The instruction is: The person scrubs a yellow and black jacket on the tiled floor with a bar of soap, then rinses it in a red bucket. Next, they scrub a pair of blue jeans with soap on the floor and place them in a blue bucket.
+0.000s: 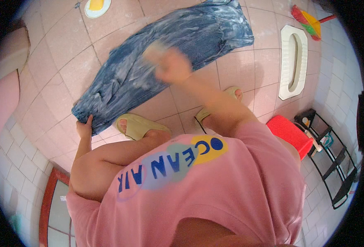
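Note:
A pair of wet blue denim trousers (169,37) lies spread at a slant over the tiled floor, streaked with whitish suds. My left hand (84,127) grips the cloth at its near left end, thumb on top. Over the middle of the denim, my right hand (174,64) is blurred by motion. Its fingers close around a pale scrubbing brush (152,53), whose bristles are too smeared to make out. At the top left, a yellow bar of soap (96,4) rests on a white dish (97,13).
A white squat toilet (294,63) is set into the floor at right, with a multicoloured broom (308,23) beyond it. Near my right side are a red plastic container (290,134) and a black rack (330,163). A pink pedestal (5,105) stands at left. My slippered feet flank the near edge.

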A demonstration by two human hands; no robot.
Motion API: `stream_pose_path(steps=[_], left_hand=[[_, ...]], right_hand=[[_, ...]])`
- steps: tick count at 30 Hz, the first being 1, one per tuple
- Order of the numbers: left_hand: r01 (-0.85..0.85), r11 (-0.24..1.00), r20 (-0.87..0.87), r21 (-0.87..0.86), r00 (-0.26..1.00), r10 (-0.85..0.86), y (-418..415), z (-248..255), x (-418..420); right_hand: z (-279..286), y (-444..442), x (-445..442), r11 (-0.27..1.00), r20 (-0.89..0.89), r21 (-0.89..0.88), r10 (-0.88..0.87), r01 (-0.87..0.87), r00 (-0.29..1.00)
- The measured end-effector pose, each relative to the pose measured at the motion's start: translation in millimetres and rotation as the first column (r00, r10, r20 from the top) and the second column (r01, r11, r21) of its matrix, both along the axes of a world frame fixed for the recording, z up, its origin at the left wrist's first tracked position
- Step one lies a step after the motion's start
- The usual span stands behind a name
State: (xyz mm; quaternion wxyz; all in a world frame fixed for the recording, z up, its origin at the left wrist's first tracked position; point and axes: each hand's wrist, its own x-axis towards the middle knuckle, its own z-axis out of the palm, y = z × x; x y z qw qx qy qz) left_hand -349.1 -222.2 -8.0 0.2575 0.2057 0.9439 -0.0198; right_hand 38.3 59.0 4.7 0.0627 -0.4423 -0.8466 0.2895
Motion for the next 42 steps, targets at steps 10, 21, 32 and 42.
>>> stream_pose_path(steps=[10,21,32,42], left_hand=[[-0.094,0.991,0.137,0.091,0.987,0.081,-7.2,-3.1,-4.9],[-0.22,0.963,0.319,0.154,0.934,0.162,-15.1,25.5,0.6],[-0.015,0.984,0.085,0.175,0.996,0.0,53.2,33.1,23.0],[0.071,0.986,0.165,0.154,0.982,-0.096,13.2,16.8,1.1]], right_hand=[[-50.0,160.1,276.5,0.637,0.22,0.162,-0.767,0.753,0.602],[8.5,69.3,-21.3,0.906,0.185,-0.049,0.423,-0.421,0.887],[-2.7,77.2,-28.2,0.973,0.037,0.226,-0.051,0.041,0.998],[-34.5,220.7,129.6,0.808,0.254,0.214,-0.588,0.548,0.768]])
